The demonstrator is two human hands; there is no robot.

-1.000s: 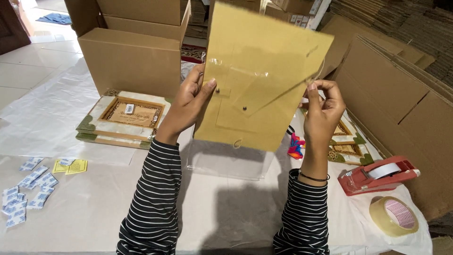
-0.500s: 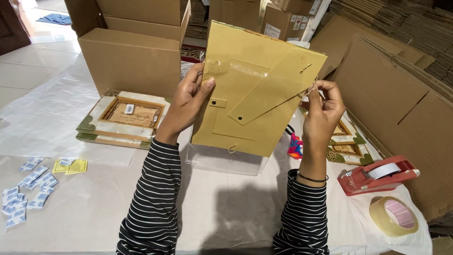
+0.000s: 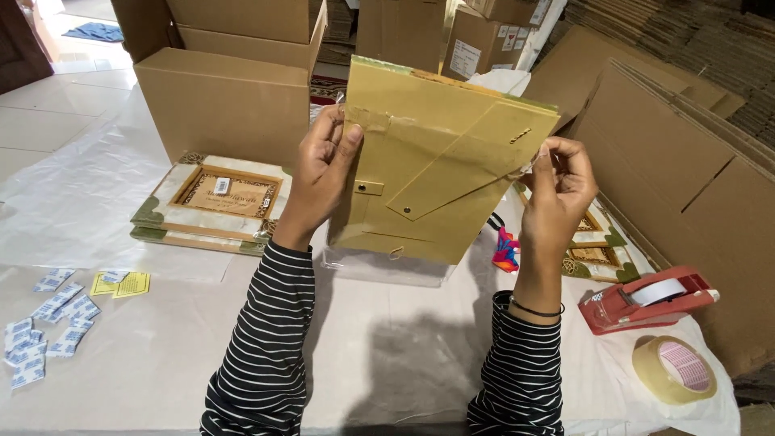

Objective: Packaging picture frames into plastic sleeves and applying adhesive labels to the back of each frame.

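Up in the air between my two hands is a picture frame (image 3: 440,161), turned so its back faces me and tilted a little, well above the tabletop (image 3: 161,355). My left hand (image 3: 323,173) is clamped on the frame's left edge, thumb on the backing and fingers wrapped behind, which keeps the board steady and upright in front of me. My right hand (image 3: 561,182) has its fingertips pinched together at the right edge, on what looks like a bit of clear film or tape; I cannot tell exactly which.

That backing is smooth mustard-coloured board, flat and matte, with a wedge-shaped easel leg (image 3: 460,173) lying folded against it, a small brass turn-clip (image 3: 369,188) near my left thumb and a little hanger (image 3: 521,135) near the top right corner. A thin green-and-gold rim shows along the top edge.

Below the frame lies a clear plastic sleeve (image 3: 387,266), glossy and limp. Toward the far left of the tabletop sit stacked ornate frames (image 3: 214,206), face up, with gilt corners. Near the left edge are small white sachets (image 3: 48,323) and yellow slips (image 3: 121,284). By the right edge rest a red tape dispenser (image 3: 646,299) and a roll of tan tape (image 3: 674,370). Plain corrugated cartons (image 3: 222,101) stand behind.
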